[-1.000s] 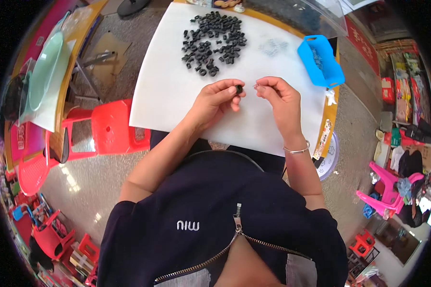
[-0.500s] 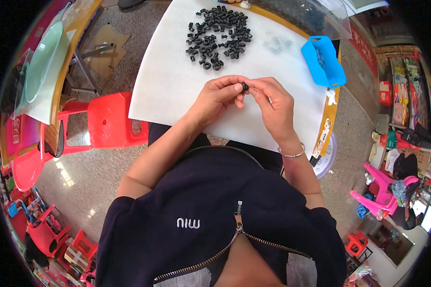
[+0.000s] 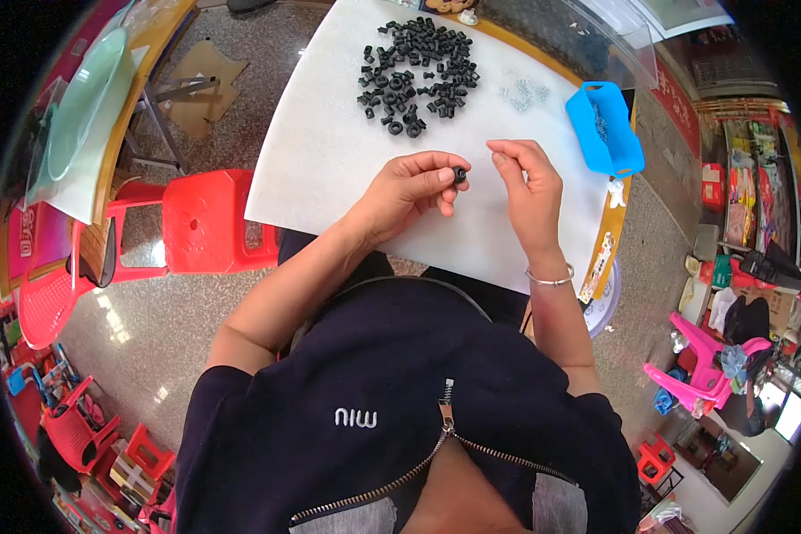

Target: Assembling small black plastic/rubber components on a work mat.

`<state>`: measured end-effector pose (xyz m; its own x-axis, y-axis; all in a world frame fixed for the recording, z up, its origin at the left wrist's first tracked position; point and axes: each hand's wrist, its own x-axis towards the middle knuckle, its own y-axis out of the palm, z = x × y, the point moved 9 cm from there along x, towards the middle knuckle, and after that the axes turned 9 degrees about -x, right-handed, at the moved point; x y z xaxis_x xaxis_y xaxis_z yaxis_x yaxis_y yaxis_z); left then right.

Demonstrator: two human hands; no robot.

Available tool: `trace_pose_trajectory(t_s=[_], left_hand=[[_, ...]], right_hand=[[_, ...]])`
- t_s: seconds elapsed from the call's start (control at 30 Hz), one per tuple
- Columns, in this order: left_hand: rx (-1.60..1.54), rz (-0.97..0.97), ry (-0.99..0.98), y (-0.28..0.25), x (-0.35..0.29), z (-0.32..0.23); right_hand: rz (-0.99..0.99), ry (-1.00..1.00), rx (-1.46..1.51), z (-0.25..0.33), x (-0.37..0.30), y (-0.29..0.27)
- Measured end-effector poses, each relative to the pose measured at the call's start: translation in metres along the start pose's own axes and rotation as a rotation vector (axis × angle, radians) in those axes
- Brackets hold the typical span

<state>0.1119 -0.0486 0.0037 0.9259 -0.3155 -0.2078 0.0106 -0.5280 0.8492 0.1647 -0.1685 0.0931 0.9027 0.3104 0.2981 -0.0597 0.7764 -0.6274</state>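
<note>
While the white surface (image 3: pixel 329 169) takes up most of the view, a blue plastic bin (image 3: pixel 605 129) sits at its right edge and a heap of black rubber rings (image 3: pixel 416 76) lies at the far side — a large stock, seemingly not yet handled. Beside it lies a faint scatter of small clear parts (image 3: pixel 521 93). The left hand (image 3: pixel 409 187) pinches one black ring (image 3: pixel 459 174) in its fingers above the surface. The right hand (image 3: pixel 529 182) hovers just beside, fingers curled narrow — whether they hold anything, I cannot tell.
</note>
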Motion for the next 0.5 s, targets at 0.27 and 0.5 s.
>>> trace_pose_trajectory(t_s=[0.27,0.5], left_hand=[[0.039,-0.012,0.018,-0.017,-0.005,-0.011],[-0.019,0.026,0.018,-0.014,-0.004,-0.011]], right_hand=[[0.016,-0.121,-0.158,-0.007,0.04,0.05],[-0.02,-0.451,-0.446,0.018,0.055,0.083]])
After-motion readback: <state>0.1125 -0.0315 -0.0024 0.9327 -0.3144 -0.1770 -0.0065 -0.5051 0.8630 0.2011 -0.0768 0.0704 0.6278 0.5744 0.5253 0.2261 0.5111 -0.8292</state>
